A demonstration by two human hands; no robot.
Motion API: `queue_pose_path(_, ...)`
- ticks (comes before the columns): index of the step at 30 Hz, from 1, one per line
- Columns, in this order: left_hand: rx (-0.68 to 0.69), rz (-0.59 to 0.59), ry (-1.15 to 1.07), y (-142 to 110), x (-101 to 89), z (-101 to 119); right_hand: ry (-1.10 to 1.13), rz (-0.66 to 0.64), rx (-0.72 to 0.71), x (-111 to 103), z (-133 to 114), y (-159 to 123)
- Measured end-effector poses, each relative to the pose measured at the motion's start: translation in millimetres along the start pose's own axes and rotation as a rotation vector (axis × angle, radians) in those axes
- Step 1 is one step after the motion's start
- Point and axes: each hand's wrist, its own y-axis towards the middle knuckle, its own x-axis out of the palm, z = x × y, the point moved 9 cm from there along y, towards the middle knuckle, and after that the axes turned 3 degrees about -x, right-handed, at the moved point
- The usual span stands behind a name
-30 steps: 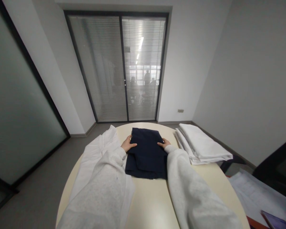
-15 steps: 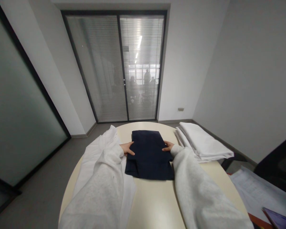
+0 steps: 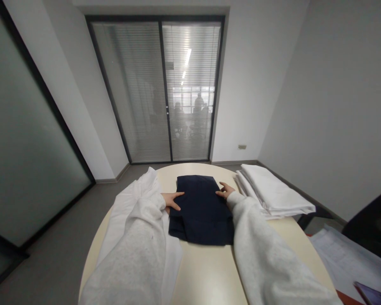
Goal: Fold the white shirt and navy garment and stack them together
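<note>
A folded dark navy piece of clothing [image 3: 201, 209] lies flat on the round table, its lower edge in uneven layers. At its left edge, my left hand [image 3: 172, 200] rests with thumb and fingers spread over the cloth. Across from it, my right hand [image 3: 226, 190] touches the right edge with its fingertips, the fingers apart and one lifted. Neither hand is closed round the fabric. White cloth [image 3: 123, 212] lies under and beside my left forearm, partly hidden by the grey sleeve.
A stack of folded white cloth [image 3: 273, 190] sits at the table's right edge. The cream table [image 3: 206, 275] has a rounded rim. To the lower right are papers [image 3: 352, 258], a phone [image 3: 373, 293] and a black chair [image 3: 374, 224]. Beyond stands a glass door with blinds [image 3: 133, 93].
My left hand's fingers have spread and reach slightly farther over the navy cloth. My right hand's fingers have opened, one rising off the fabric. The whole view has shifted slightly.
</note>
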Motion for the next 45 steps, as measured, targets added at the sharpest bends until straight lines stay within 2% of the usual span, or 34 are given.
queue_pose_path(2, -0.054, -0.059, 0.036, -1.6, 5.9, -2.8, -0.233, 0.153, -0.164, -11.2, -23.8, -0.9)
queue_pose_path(3, -0.085, -0.090, 0.049, -2.9, 8.8, -5.0, -0.348, 0.171, -0.271, -7.9, -38.0, -4.3)
queue_pose_path(5, -0.159, -0.138, 0.087, -6.5, 11.8, -10.5, -0.563, 0.068, -0.411, 15.4, -54.6, -13.1)
queue_pose_path(7, -0.236, -0.139, 0.176, -10.2, 8.4, -14.1, -0.723, -0.106, -0.395, 42.3, -52.0, -21.2)
queue_pose_path(9, -0.243, -0.034, 0.345, -10.5, -5.2, -6.7, -0.793, -0.223, -0.322, 58.3, -44.2, -28.0)
queue_pose_path(10, -0.197, 0.057, 0.448, -9.0, -13.7, 3.7, -0.804, -0.247, -0.300, 61.7, -42.4, -30.4)
queue_pose_path(13, 0.112, 0.396, 0.670, -5.7, -28.0, 51.4, -0.790, -0.263, -0.285, 61.1, -43.4, -33.4)
queue_pose_path(15, 0.324, 0.580, 0.693, -6.0, -24.0, 71.9, -0.767, -0.261, -0.309, 56.8, -48.2, -34.0)
queue_pose_path(16, 0.381, 0.617, 0.715, -3.2, -17.7, 73.5, -0.755, -0.253, -0.333, 54.6, -52.1, -34.3)
queue_pose_path(17, 0.393, 0.626, 0.751, 2.2, -10.6, 69.7, -0.744, -0.233, -0.359, 52.0, -56.8, -34.6)
queue_pose_path(19, 0.312, 0.542, 0.848, 18.8, 5.3, 49.7, -0.734, -0.149, -0.395, 45.7, -66.1, -33.8)
queue_pose_path(23, 0.132, 0.449, 0.923, 33.2, 14.5, 16.4, -0.749, 0.043, -0.442, 41.4, -78.1, -29.2)
queue_pose_path(27, 0.068, 0.479, 0.917, 30.1, 7.6, 13.8, -0.745, 0.032, -0.539, 57.6, -75.9, -24.9)
queue_pose_path(32, 0.010, 0.581, 0.838, 27.2, -3.9, 13.1, -0.811, -0.112, -0.470, 72.3, -55.5, -19.4)
queue_pose_path(36, 0.039, 0.676, 0.763, 26.0, -12.9, 15.0, -0.848, -0.137, -0.446, 73.6, -52.6, -18.1)
queue_pose_path(41, 0.089, 0.931, 0.552, 10.1, -46.4, 14.9, -0.872, -0.127, -0.479, 75.2, -55.8, -22.5)
queue_pose_path(45, 0.103, 0.962, 0.293, 7.4, -68.0, -3.1, -0.853, -0.144, -0.547, 75.1, -57.1, -32.2)
